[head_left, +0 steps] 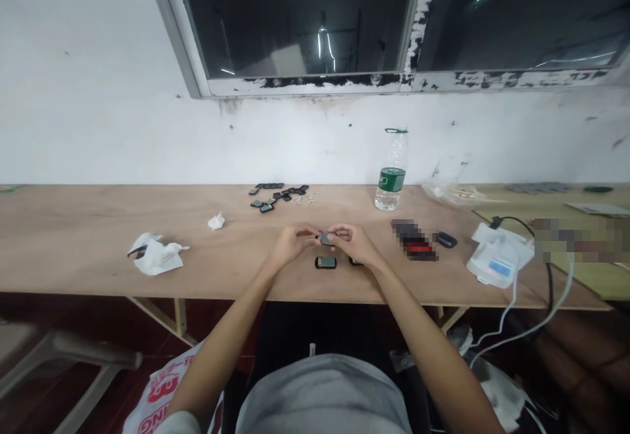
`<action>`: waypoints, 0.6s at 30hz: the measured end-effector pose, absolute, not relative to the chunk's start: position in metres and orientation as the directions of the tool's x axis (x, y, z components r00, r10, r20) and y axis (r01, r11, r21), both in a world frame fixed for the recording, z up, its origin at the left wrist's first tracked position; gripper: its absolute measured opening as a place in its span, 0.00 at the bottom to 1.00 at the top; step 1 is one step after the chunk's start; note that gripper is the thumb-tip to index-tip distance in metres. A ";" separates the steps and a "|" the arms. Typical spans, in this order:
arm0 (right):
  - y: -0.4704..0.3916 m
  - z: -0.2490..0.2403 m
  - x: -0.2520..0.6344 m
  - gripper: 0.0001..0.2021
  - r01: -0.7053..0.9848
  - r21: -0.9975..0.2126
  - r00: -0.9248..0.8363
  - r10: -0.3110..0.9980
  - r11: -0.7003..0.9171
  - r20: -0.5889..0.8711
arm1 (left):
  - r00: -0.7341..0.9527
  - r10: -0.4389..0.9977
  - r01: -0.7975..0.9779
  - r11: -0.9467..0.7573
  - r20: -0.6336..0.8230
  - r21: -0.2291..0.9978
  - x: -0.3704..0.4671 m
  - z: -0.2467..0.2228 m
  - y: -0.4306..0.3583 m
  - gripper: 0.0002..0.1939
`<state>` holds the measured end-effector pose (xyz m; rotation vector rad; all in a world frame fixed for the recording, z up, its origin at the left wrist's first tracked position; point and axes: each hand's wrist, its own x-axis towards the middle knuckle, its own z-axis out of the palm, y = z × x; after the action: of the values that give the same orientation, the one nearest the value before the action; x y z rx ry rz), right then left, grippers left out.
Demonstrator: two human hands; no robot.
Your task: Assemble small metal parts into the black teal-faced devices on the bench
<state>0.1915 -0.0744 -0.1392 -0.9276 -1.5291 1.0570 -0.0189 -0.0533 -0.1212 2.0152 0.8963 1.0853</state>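
Note:
My left hand (293, 243) and my right hand (355, 243) are raised just over the wooden table, pinching one small flat device with a grey face (325, 239) between them. Fingers cover its edges at both ends. Below it on the tabletop lies a similar dark-rimmed piece (325, 262) with a grey-green face. Another dark piece (354, 261) is partly hidden by my right wrist. Farther back, several small dark pieces with grey faces (266, 208) lie in a loose group, with tiny whitish bits (304, 198) beside them.
Crumpled tissues (158, 257) and a smaller wad (216, 222) lie to the left. On the right are a water bottle (391, 178), a blurred dark-and-red object (416, 240), a black rounded object (446, 239) and a white box with cables (492, 266). A wall (295, 138) borders the table's back.

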 end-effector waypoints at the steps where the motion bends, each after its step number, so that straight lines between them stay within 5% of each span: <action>1: -0.075 -0.139 0.192 0.17 0.038 -0.947 -0.200 0.931 0.319 0.306 | 0.414 0.826 0.212 -0.497 0.383 0.841 -0.018 -0.123 -0.052 0.11; 8: -0.075 -0.141 0.190 0.13 0.127 -0.931 -0.258 0.918 0.341 0.301 | 0.474 0.842 0.179 -0.380 0.259 0.907 -0.015 -0.131 -0.051 0.13; 18: -0.075 -0.150 0.188 0.05 0.642 -0.685 -0.121 0.928 0.343 0.352 | 0.511 0.767 0.449 -0.622 0.387 0.641 -0.023 -0.125 -0.048 0.07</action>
<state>0.1875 -0.0745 -0.1504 -1.3814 -1.8492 0.4775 -0.0229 -0.0475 -0.1248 2.2907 0.9963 0.9169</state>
